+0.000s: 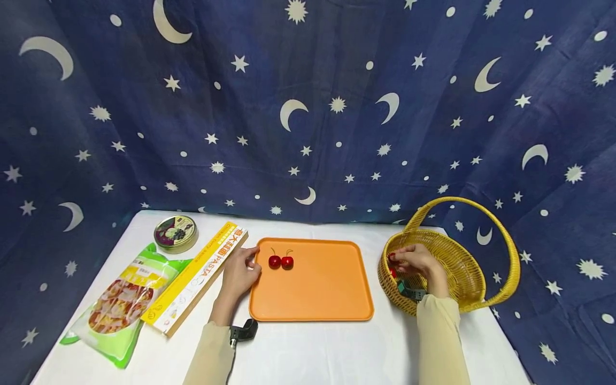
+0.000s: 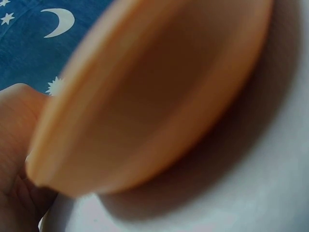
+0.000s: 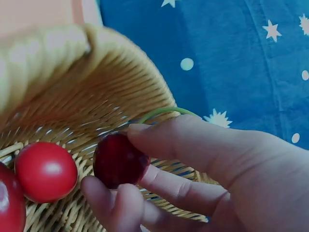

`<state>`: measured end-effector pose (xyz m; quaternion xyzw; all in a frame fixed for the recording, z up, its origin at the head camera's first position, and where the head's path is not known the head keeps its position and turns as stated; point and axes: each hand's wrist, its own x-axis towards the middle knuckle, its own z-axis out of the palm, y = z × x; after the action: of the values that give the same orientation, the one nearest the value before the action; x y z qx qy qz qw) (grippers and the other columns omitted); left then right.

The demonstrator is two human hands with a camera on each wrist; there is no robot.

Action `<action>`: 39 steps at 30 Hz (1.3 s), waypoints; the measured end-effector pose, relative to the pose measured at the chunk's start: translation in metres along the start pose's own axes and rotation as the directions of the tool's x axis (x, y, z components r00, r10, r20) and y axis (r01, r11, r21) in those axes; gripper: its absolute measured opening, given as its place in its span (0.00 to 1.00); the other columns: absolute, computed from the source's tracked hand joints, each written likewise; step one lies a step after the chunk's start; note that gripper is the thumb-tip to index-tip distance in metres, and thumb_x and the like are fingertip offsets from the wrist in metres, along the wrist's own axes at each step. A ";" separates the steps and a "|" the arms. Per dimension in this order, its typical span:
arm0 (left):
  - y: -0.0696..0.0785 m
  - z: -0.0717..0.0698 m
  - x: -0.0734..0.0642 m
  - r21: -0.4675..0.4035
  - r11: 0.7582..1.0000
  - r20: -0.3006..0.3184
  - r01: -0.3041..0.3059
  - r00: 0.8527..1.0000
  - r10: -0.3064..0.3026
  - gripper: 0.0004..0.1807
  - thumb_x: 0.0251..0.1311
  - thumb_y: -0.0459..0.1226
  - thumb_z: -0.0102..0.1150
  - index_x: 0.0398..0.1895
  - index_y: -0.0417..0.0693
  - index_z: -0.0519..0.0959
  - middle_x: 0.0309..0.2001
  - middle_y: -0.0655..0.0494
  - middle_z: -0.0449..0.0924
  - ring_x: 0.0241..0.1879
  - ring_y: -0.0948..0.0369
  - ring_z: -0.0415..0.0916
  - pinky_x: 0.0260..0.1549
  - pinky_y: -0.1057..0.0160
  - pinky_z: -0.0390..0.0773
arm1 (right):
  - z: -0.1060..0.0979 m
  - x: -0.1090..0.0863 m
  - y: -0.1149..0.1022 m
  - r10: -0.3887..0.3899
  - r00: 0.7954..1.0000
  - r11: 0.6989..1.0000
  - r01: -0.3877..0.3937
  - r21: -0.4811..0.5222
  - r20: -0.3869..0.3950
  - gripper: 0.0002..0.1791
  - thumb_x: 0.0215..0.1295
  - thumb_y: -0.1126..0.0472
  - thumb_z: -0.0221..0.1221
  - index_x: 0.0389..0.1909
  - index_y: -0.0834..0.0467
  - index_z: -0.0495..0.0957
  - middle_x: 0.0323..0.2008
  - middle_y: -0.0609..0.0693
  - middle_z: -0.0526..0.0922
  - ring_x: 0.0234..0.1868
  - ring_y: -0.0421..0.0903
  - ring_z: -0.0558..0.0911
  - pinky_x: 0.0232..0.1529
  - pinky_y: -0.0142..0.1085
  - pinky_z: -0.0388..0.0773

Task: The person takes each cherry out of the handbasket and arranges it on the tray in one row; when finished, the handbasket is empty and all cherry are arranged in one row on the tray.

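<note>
My right hand reaches inside the yellow wicker basket and pinches a dark red cherry between thumb and fingers. The cherry's green stem sticks up behind the fingers. Beside it in the basket lies a bright red round fruit, with another red one partly cut off at the view's edge. At the left edge of the orange tray, my left hand grips the rim. Two cherries with stems, one left of the other, lie side by side near the tray's upper left.
Left of the tray a long pasta box lies slanted. Beyond it are a green food bag and a round tin. The basket's tall handle arches over the right side. A blue curtain hangs behind the white table.
</note>
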<state>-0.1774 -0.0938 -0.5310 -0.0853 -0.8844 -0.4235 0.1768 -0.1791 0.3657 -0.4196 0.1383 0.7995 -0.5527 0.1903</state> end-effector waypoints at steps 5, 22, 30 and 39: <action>0.001 0.000 0.001 -0.010 0.999 0.026 0.035 0.999 -0.035 0.26 0.43 0.27 0.63 0.52 0.36 0.82 0.37 0.46 0.79 0.29 0.58 0.74 0.34 0.57 0.71 | 0.001 -0.005 -0.001 -0.044 0.997 0.999 0.045 -0.002 0.070 0.14 0.67 0.68 0.58 0.49 0.74 0.73 0.28 0.54 0.84 0.23 0.41 0.82 0.28 0.33 0.81; 0.001 -0.001 0.001 -0.010 0.999 0.026 0.043 0.999 -0.042 0.25 0.44 0.29 0.63 0.52 0.37 0.82 0.38 0.45 0.79 0.30 0.57 0.75 0.36 0.56 0.72 | 0.013 -0.023 -0.030 -0.205 0.978 0.968 0.198 -0.153 -0.035 0.26 0.59 0.70 0.64 0.56 0.79 0.69 0.36 0.52 0.79 0.33 0.39 0.80 0.36 0.33 0.81; 0.000 0.000 -0.001 -0.018 0.999 0.016 0.044 0.999 -0.044 0.25 0.43 0.28 0.64 0.51 0.37 0.83 0.38 0.45 0.80 0.31 0.56 0.76 0.36 0.55 0.73 | 0.041 -0.018 -0.035 -0.298 0.955 0.953 0.296 -0.061 -0.015 0.24 0.62 0.68 0.62 0.54 0.77 0.68 0.33 0.50 0.85 0.31 0.41 0.84 0.36 0.38 0.82; -0.002 0.001 0.002 -0.021 1.000 -0.016 0.012 1.000 -0.013 0.24 0.41 0.28 0.64 0.48 0.36 0.84 0.37 0.47 0.80 0.31 0.56 0.75 0.35 0.55 0.72 | 0.091 0.003 -0.041 -0.317 0.947 0.943 0.310 -0.122 -0.044 0.17 0.58 0.67 0.66 0.46 0.74 0.78 0.36 0.55 0.83 0.35 0.49 0.83 0.39 0.44 0.82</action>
<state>-0.1803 -0.0940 -0.5325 -0.0783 -0.8789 -0.4346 0.1803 -0.1859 0.2662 -0.4163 0.0157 0.8470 -0.5250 0.0819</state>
